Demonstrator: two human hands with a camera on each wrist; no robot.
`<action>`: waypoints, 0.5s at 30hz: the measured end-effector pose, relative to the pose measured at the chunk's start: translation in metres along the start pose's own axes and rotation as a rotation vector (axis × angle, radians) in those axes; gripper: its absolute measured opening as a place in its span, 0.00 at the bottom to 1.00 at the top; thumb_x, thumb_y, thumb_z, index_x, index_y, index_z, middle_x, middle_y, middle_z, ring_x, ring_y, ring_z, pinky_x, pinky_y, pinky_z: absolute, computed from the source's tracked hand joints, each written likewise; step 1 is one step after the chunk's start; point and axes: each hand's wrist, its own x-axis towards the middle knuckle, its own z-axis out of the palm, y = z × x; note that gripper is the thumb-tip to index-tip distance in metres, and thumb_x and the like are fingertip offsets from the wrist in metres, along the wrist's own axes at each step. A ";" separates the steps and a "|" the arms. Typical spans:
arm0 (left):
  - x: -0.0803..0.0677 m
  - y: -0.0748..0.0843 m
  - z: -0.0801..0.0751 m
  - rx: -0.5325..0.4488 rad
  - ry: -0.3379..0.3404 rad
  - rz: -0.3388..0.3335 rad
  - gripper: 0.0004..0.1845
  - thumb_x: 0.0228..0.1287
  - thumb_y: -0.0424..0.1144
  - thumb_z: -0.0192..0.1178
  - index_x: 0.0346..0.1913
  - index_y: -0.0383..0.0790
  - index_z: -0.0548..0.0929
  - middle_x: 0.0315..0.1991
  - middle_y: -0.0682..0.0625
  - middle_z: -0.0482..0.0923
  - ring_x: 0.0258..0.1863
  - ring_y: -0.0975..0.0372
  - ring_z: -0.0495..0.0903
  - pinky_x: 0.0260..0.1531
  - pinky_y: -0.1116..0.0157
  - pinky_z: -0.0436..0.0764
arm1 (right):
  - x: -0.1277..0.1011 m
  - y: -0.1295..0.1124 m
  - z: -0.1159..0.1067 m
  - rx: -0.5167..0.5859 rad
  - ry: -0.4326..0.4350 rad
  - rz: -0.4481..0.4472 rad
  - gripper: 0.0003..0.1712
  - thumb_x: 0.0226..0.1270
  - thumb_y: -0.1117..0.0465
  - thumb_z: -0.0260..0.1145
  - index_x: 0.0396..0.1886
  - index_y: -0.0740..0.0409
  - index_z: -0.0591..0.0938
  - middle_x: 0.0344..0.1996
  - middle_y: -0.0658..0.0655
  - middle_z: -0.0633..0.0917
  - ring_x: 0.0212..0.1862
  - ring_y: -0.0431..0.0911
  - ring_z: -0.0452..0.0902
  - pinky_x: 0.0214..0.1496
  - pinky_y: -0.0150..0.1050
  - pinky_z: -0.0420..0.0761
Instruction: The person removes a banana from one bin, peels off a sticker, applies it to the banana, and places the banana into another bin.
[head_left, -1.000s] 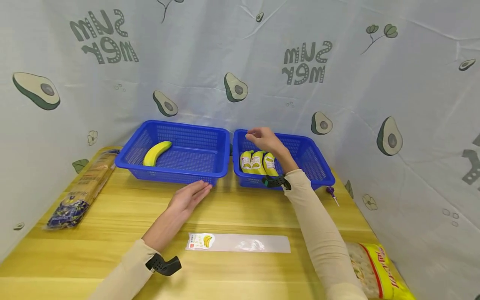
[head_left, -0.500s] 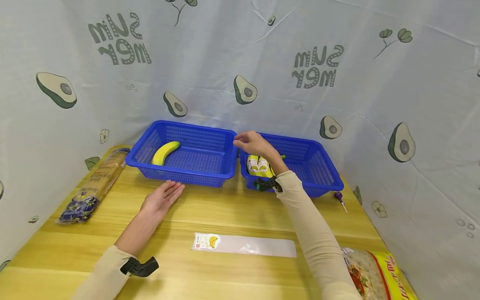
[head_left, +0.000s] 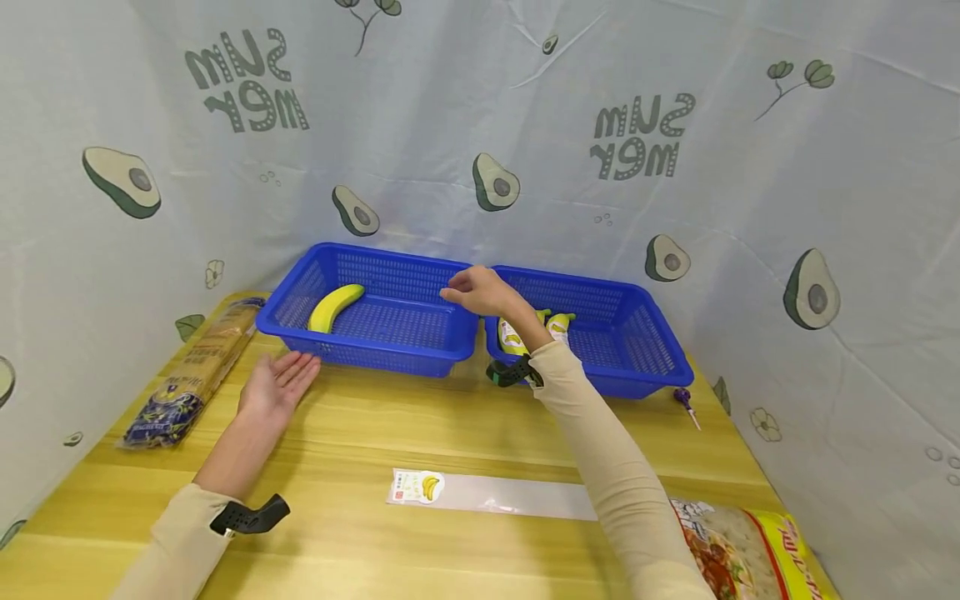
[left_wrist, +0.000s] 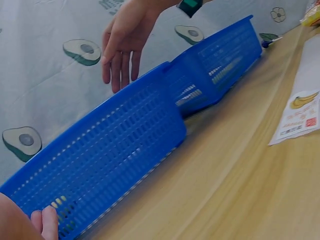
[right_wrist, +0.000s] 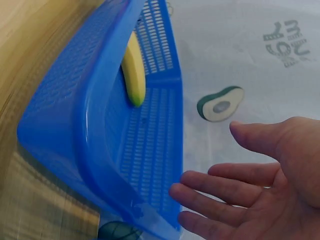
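My right hand hovers over the right end of the left blue basket, holding nothing; in the right wrist view its fingers are spread and loosely extended. An unlabelled banana lies at that basket's left end. Near the basket's front left corner is my left hand, palm turned up, fingers nearly straight, nothing in it. In the right blue basket are labelled bananas, partly hidden by my right arm. On the wooden table lies a pale strip with one banana sticker at its left end.
A long noodle-like packet lies along the table's left edge. At the front right sits a yellow and clear food bag. A small purple-topped item lies beside the right basket. A printed curtain hangs behind.
My right hand has moved left, from above the labelled bananas to over the left basket. My left hand has slid left along that basket's front and turned palm up. The view has shifted slightly.
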 end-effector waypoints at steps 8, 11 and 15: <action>-0.001 0.030 0.000 -0.103 0.054 -0.005 0.31 0.89 0.54 0.35 0.87 0.55 0.48 0.66 0.53 0.66 0.75 0.60 0.65 0.74 0.64 0.72 | 0.012 -0.017 0.012 0.020 -0.037 -0.045 0.28 0.86 0.52 0.61 0.72 0.68 0.79 0.67 0.65 0.84 0.68 0.57 0.81 0.69 0.51 0.81; -0.003 0.042 0.003 -0.108 0.065 -0.008 0.30 0.89 0.54 0.39 0.86 0.58 0.49 0.64 0.55 0.66 0.67 0.60 0.71 0.72 0.63 0.76 | 0.017 -0.025 0.017 0.021 -0.059 -0.057 0.28 0.86 0.51 0.61 0.72 0.67 0.80 0.67 0.64 0.84 0.69 0.56 0.80 0.70 0.49 0.81; -0.003 0.055 0.007 -0.063 0.083 0.007 0.28 0.88 0.53 0.41 0.84 0.59 0.53 0.62 0.56 0.68 0.64 0.59 0.73 0.65 0.60 0.83 | 0.022 -0.035 0.021 0.022 -0.072 -0.083 0.27 0.86 0.51 0.62 0.71 0.65 0.81 0.66 0.63 0.85 0.67 0.55 0.82 0.68 0.48 0.82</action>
